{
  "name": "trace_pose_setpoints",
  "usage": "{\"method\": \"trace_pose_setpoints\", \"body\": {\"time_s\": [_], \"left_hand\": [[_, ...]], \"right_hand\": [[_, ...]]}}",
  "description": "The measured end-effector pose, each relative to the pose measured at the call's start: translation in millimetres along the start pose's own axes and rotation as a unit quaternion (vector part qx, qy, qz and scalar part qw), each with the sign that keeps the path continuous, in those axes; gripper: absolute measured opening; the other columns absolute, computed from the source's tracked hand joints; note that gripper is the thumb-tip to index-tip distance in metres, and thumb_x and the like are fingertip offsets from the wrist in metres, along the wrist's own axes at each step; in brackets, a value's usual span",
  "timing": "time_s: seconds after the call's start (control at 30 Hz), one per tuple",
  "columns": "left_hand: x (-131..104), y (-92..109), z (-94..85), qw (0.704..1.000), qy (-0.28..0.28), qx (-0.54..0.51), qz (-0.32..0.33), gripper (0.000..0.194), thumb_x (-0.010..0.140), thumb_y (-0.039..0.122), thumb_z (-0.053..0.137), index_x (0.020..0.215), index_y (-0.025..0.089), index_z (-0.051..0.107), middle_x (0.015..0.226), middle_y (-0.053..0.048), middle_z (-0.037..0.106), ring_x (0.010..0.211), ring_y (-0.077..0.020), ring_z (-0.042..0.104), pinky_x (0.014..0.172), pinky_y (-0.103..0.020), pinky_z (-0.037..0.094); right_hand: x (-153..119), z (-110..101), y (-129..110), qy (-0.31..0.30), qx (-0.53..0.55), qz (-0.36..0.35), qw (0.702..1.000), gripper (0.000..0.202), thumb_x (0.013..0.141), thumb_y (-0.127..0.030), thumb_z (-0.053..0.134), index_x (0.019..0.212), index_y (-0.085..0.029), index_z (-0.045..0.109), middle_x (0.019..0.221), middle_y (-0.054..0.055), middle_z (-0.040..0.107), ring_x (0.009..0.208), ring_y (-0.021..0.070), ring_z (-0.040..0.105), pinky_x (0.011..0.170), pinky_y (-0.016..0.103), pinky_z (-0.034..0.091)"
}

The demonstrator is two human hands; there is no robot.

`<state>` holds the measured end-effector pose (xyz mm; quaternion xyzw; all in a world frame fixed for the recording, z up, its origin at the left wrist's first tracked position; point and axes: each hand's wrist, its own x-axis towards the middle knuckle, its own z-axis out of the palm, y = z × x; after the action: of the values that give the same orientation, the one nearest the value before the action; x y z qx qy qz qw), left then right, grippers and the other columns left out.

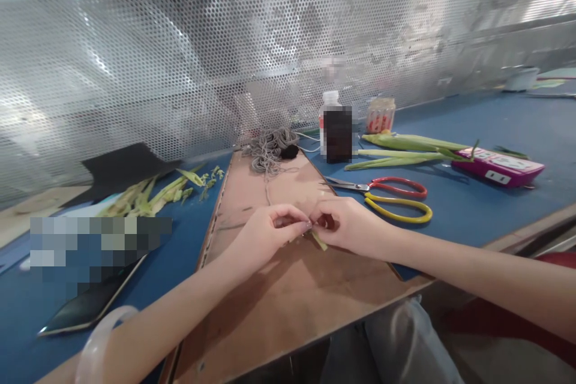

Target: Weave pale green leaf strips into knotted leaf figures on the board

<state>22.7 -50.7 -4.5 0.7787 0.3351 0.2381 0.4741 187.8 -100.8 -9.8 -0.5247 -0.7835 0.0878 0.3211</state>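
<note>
Over the brown board point(279, 312), my left hand point(274, 228) and my right hand point(348, 222) meet with their fingertips pinched together. From beneath my right fingers sticks out a short yellow-green leaf strip point(320, 242). What my left thumb and forefinger hold is too small and hidden to tell. A grey cord runs from a tangled heap of cord point(270, 150) at the board's far end down toward my left hand. Just beyond my right hand lie scissors point(387, 195), with one red and one yellow handle loop, blades slightly apart.
On the blue table point(495, 126) at right are a blurred bottle point(335, 132), a glass jar point(381, 115), long green leaves point(414, 144) and a magenta box point(497, 168). Leaf scraps point(148, 195) and a dark flat device point(94, 306) lie left. A perforated metal screen point(180, 72) stands behind.
</note>
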Motion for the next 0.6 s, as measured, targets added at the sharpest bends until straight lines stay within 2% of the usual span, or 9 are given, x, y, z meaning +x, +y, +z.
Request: {"method": "trace_pose_setpoints", "body": {"time_s": [0.23,0.4,0.6], "left_hand": [[-0.1,0.7,-0.6,1.0,-0.012,-0.023,0.009,0.017,0.073,0.03,0.055,0.077,0.014,0.059,0.068,-0.001,0.058,0.059,-0.0102,0.048,0.054,-0.021,0.037],[1.1,-2.2,-2.5,1.0,-0.008,-0.015,0.013,0.019,0.072,0.032,0.056,0.077,0.014,0.058,0.07,-0.002,0.058,0.06,-0.0107,0.049,0.054,-0.021,0.039],[-0.7,-1.7,-4.0,0.999,0.018,0.04,0.032,0.015,0.073,0.028,0.054,0.077,0.015,0.06,0.072,-0.003,0.062,0.064,-0.0133,0.054,0.058,-0.023,0.041]], "right_hand": [[-0.6,-0.4,-3.9,-0.014,0.027,0.032,0.999,0.009,0.065,-0.007,0.052,0.066,-0.014,0.057,0.058,-0.002,0.052,0.051,0.0072,0.044,0.05,0.018,0.034],[-0.6,-3.8,-2.4,-0.036,0.061,0.061,0.996,0.009,0.067,-0.011,0.052,0.072,-0.015,0.059,0.058,-0.003,0.052,0.051,0.0072,0.045,0.05,0.018,0.035],[0.9,-8.2,3.9,-0.083,0.124,0.107,0.983,0.009,0.071,-0.018,0.052,0.074,-0.016,0.06,0.057,-0.004,0.053,0.051,0.0071,0.045,0.047,0.017,0.034]]}}
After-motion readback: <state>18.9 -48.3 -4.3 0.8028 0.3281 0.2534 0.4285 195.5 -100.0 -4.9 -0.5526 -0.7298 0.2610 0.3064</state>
